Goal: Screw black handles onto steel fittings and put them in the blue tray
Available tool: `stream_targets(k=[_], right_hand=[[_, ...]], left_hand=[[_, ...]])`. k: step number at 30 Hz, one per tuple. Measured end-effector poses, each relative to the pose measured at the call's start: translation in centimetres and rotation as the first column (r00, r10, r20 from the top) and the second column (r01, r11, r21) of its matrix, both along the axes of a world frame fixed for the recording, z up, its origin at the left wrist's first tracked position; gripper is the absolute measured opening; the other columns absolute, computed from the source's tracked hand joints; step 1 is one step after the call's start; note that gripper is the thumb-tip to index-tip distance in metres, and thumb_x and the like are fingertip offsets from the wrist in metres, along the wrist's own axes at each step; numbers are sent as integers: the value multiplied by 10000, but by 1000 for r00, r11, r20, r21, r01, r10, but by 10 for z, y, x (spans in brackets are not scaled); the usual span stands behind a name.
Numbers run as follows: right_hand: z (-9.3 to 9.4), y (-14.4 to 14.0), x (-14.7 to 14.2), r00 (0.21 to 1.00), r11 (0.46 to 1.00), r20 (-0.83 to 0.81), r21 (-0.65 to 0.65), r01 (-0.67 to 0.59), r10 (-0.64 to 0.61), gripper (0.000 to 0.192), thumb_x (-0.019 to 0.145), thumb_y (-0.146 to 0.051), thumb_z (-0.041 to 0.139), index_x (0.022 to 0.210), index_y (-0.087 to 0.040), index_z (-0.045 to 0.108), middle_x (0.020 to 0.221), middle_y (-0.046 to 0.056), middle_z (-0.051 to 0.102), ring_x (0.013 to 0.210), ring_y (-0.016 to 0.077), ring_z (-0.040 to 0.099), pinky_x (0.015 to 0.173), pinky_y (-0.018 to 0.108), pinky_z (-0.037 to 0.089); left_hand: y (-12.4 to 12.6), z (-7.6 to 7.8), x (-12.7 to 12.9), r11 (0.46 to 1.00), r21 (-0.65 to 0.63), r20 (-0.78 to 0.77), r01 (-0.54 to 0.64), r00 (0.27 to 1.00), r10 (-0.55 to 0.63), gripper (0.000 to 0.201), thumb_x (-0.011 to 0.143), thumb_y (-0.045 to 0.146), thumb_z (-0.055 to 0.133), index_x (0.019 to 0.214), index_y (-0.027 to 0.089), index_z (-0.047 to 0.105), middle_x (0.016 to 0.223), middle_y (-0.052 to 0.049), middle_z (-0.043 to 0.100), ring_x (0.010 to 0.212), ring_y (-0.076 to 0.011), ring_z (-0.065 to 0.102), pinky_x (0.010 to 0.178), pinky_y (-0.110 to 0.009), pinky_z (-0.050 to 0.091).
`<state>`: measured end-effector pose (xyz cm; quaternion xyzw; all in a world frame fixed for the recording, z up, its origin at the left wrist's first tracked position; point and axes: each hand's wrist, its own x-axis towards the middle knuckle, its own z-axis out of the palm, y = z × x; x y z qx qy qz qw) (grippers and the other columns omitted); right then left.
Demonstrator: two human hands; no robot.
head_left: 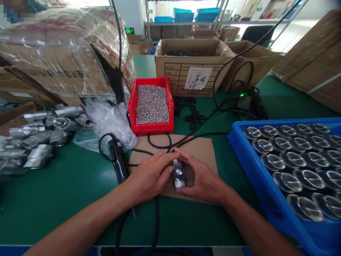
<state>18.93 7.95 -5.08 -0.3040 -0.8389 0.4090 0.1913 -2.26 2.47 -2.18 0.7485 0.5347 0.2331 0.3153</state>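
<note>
Both of my hands closed on one small metal part (178,173) over the cardboard sheet (202,147) on the green table (66,181): left hand (149,177) and right hand (199,177) pinched it from either side (red bin of screws (151,105) just behind).

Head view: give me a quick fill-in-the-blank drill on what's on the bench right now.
1. Both hands, the left hand and the right hand, hold a small part over a sheet of ____.
2. The small silver screws fill a bin coloured ____.
3. The shiny round caps sit in rows in a ____ tray.
4. The black power tool lies to the ____ of the left hand.

Missing words: cardboard; red; blue; left
</note>
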Motion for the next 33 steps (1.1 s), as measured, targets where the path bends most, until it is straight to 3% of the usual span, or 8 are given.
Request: stream_targets(k=[3,6,9,19,23,27,29,33], right_hand=[[-1,0,0,1000,1000,-27,-5,-10,10,1019,685,-344,817,1524,-253,245,1489,112,461,1345,287,477,1122,472,412],[-1,1,-1,999,1000,-37,-5,-24,23,1017,693,-391,820,1521,-245,247,1460,113,493,1329,280,495,1119,455,417],[-1,1,0,1000,1000,-22,1,-19,19,1014,691,-335,816,1523,-254,243,1461,109,492,1334,283,489,1124,465,407],[-1,1,-1,1000,1000,-16,-19,-16,16,1072,636,-242,827,1527,-264,230,1447,95,510,1331,274,491,1127,458,399],[-2,0,-1,1000,1000,-29,7,1,-1,1037,668,-282,815,1526,-271,234,1487,102,465,1349,283,473,1131,474,394],[-2,0,-1,998,1000,-55,-14,-22,21,1052,675,-420,833,1523,-248,236,1456,131,497,1314,304,510,1095,483,435],[-2,0,-1,998,999,-52,-20,-28,27,1039,686,-415,828,1522,-242,236,1432,128,523,1303,296,522,1095,476,436],[0,0,-2,1000,1000,-19,-11,-7,7,1002,707,-366,808,1521,-239,237,1443,118,512,1320,277,505,1117,466,415]], left_hand=[[-7,0,10,997,-29,-81,-75,994,72,437,892,387,622,1296,278,496,1043,-21,640,863,-189,617,806,-337,496],[-9,-2,13,1000,21,-144,11,990,-8,352,919,424,576,1240,284,546,1094,-32,624,925,-202,617,807,-335,491],[-5,-3,7,996,34,-123,86,989,-82,282,977,358,480,1239,303,566,1094,-31,592,963,-180,601,818,-303,481],[2,-3,-6,977,49,-121,208,972,-201,404,968,158,393,1244,348,619,1057,-49,544,897,-159,561,758,-283,467],[-3,1,1,996,65,-47,66,997,-63,394,956,231,464,1339,310,508,1082,-55,579,919,-177,585,810,-322,486],[-8,2,13,991,-53,-100,-125,988,120,660,768,474,736,1316,243,450,1006,-45,645,868,-237,633,801,-383,508],[-9,-2,15,989,-67,-110,-128,987,120,542,797,466,710,1240,233,501,997,-44,651,865,-235,639,801,-376,506],[-5,-5,10,1000,-25,-37,-19,999,18,268,893,297,608,1152,245,567,1077,-33,616,956,-194,612,852,-326,485]])
